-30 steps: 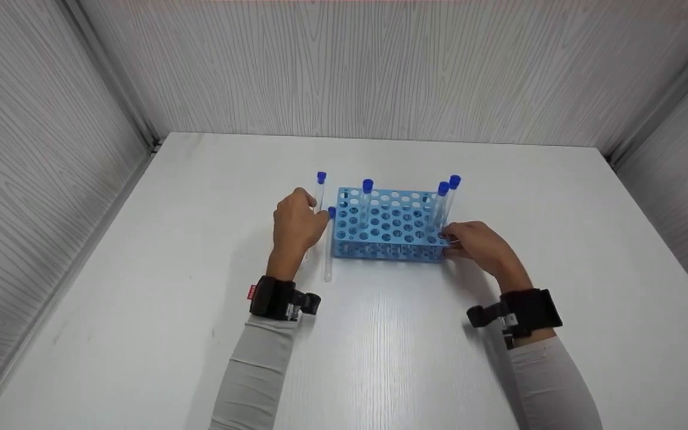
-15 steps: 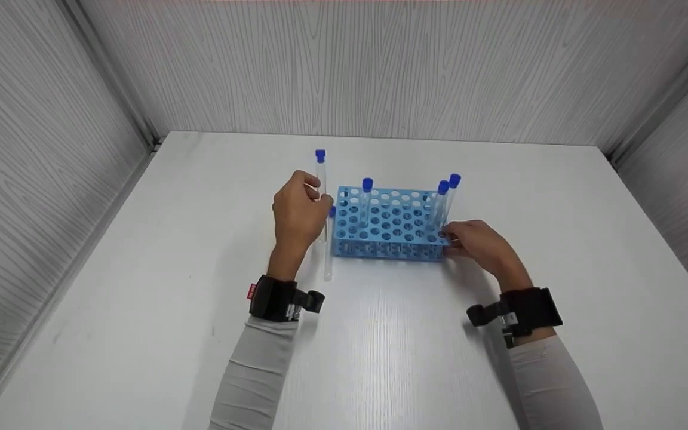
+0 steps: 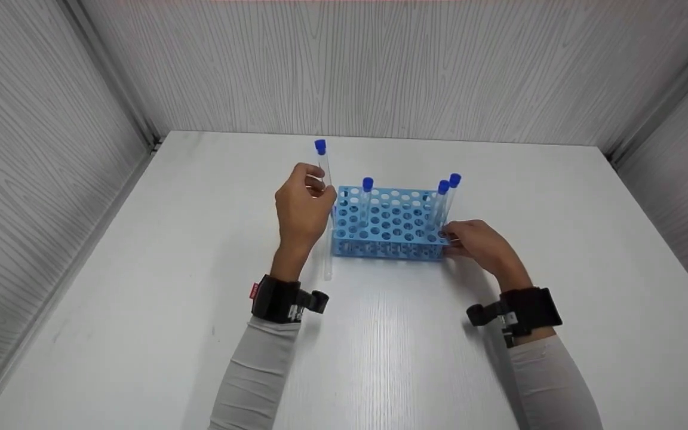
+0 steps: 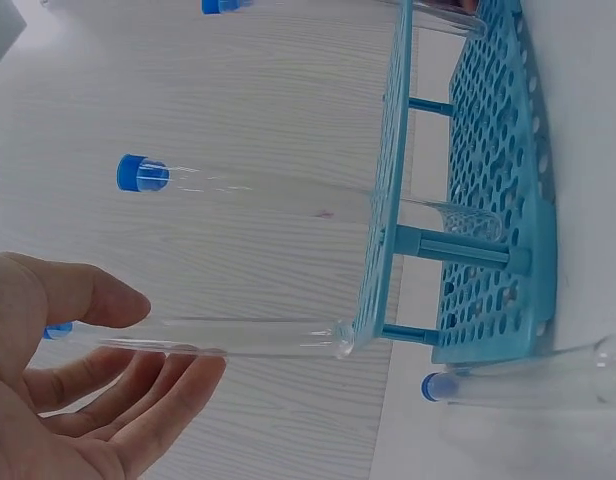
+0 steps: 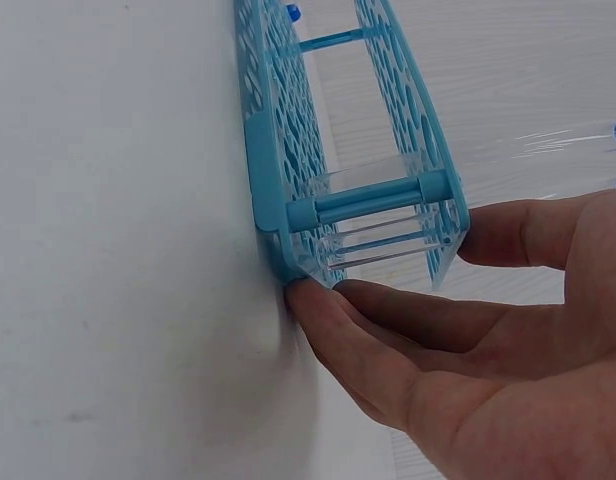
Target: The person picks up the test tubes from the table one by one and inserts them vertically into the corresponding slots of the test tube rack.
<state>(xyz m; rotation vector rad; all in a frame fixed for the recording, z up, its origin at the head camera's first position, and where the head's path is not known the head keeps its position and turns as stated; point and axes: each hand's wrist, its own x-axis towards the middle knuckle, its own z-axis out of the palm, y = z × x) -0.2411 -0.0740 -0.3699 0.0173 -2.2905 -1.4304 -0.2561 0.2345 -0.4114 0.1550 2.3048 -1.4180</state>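
My left hand (image 3: 303,206) pinches a clear test tube (image 4: 248,337) with a blue cap, between thumb and fingers. In the left wrist view the tube's rounded end is close to the top plate of the blue test tube rack (image 3: 392,241); whether it touches I cannot tell. Another capped tube (image 3: 328,263) lies on the table just left of the rack, partly behind my left hand. One tube (image 3: 366,203) stands toward the rack's left, and two tubes (image 3: 438,209) stand at its right end. My right hand (image 3: 484,246) grips the rack's right end, thumb at the top plate, fingers lower down.
The white table (image 3: 392,346) carries the rack near its middle. Behind it rises a wood-grain panel (image 3: 380,71), with side panels at left and right. A black wrist camera (image 3: 281,300) is strapped to each forearm.
My left hand has lifted its test tube and moved slightly right, toward the rack's left end. The tube's cap is higher in view. My right hand and the rack have stayed put.
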